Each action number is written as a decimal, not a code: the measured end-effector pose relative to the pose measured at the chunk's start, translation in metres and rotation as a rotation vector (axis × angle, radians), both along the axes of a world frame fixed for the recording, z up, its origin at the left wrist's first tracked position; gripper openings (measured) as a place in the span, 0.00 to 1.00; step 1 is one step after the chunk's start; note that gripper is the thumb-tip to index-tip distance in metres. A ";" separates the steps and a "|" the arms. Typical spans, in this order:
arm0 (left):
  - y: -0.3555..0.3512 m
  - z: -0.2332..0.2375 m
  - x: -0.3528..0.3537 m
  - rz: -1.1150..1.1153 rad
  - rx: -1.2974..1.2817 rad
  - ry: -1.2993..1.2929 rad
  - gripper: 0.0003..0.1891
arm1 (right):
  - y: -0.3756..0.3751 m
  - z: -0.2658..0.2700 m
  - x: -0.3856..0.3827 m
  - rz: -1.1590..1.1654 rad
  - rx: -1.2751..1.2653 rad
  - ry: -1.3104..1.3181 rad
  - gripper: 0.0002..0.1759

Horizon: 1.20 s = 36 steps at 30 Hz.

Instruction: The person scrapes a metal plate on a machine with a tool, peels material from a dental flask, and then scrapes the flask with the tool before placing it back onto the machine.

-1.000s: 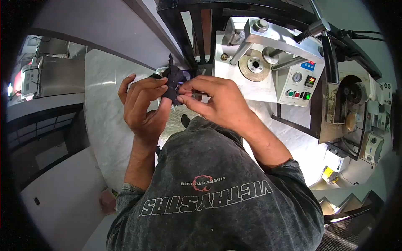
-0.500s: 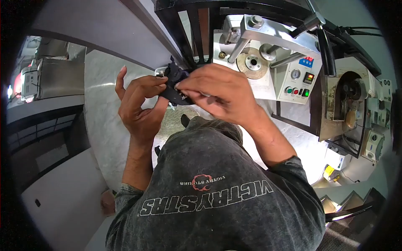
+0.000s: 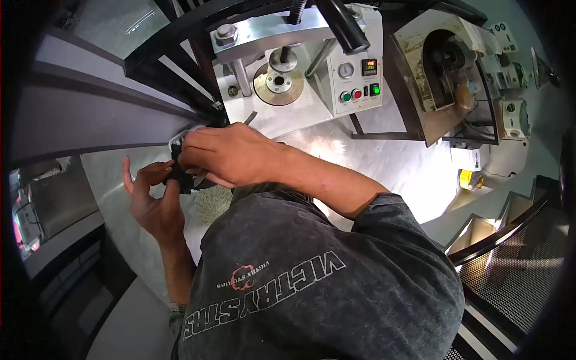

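A thin, black, cloth-like piece (image 3: pixel 179 175) with ragged edges is between my hands, in the lower left of the machine. My left hand (image 3: pixel 156 204) pinches its near side between thumb and fingers, with the little finger raised. My right hand (image 3: pixel 225 155) is closed over its upper right side, back of the hand toward me, so its fingertips are mostly hidden. A small greyish sliver shows below the right fingers; I cannot make out what it is. Just beyond the piece is the pale rim of a container (image 3: pixel 175 141), partly covered by the right hand.
A white press machine (image 3: pixel 270 123) with a round metal plate (image 3: pixel 279 85), buttons and a gauge stands ahead. A black lever (image 3: pixel 343 27) juts over it. On the right are an open-fronted machine (image 3: pixel 420 78) and a yellow object (image 3: pixel 469 179). A grey panel (image 3: pixel 102 117) rises at left.
My view has turned right, so the press has shifted left in it. Both hands still hold the black piece, and my right hand has closed further over it.
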<state>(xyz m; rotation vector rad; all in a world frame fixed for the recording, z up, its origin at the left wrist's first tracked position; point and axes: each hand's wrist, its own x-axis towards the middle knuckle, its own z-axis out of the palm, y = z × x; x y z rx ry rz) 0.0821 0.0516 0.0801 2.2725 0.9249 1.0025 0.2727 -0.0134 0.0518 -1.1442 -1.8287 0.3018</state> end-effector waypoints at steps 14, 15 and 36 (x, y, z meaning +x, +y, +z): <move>0.054 -0.013 -0.028 0.091 -0.023 -0.066 0.04 | -0.044 -0.008 0.012 -0.085 -0.311 0.197 0.16; 0.050 -0.009 -0.026 0.093 -0.017 -0.102 0.05 | -0.041 -0.009 0.013 -0.126 -0.299 0.247 0.18; 0.012 -0.005 -0.011 0.061 -0.068 -0.412 0.13 | 0.011 0.001 -0.015 -0.087 -0.020 0.225 0.12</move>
